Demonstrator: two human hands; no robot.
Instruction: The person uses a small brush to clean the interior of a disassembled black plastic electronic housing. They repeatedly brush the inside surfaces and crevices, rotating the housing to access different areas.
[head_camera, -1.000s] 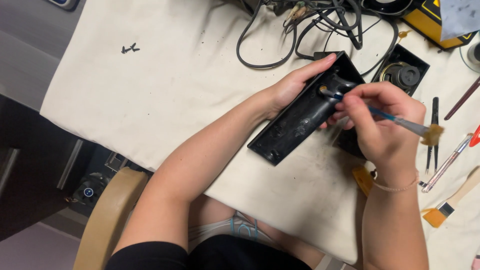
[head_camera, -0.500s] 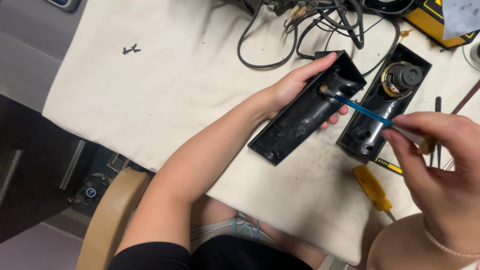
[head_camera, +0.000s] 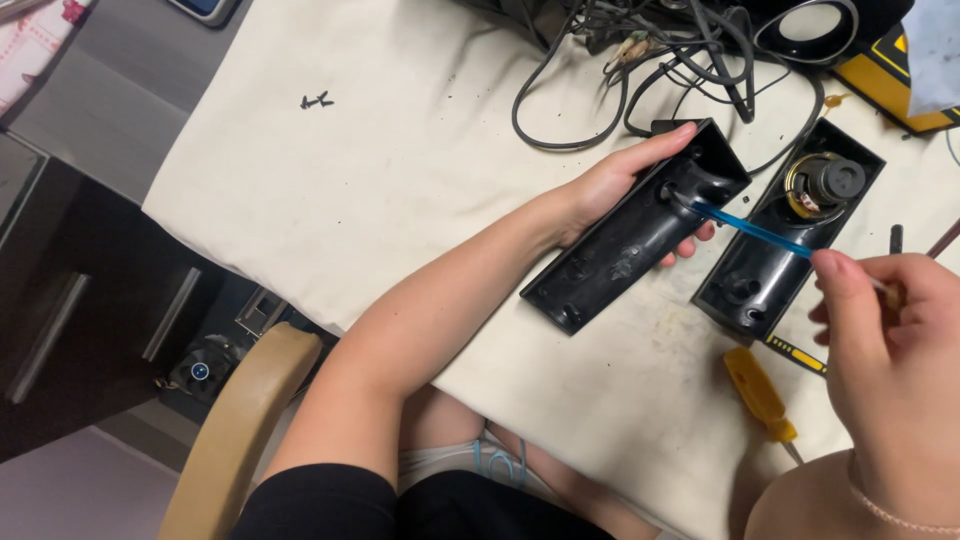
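My left hand (head_camera: 620, 180) grips a long black plastic speaker shell (head_camera: 630, 235), tilted on the cream cloth (head_camera: 400, 170). My right hand (head_camera: 890, 340) holds a thin brush with a blue handle (head_camera: 750, 229) near its bristle end. The handle's tip pokes into a hole in the upper part of the shell. Beside the shell lies a second black housing (head_camera: 790, 235) with a round speaker driver (head_camera: 828, 182) in its top end.
A yellow-handled screwdriver (head_camera: 758, 394) lies on the cloth below the second housing. Tangled black cables (head_camera: 650, 50) sit at the top, with a yellow-and-black device (head_camera: 890, 75) at the far right. Two small black screws (head_camera: 316, 100) rest at upper left. A chair back (head_camera: 240, 430) is beside my left arm.
My right hand slid back along the brush from the shell toward the lower right, uncovering the second housing. The view shifted slightly; the left hand kept its grip.
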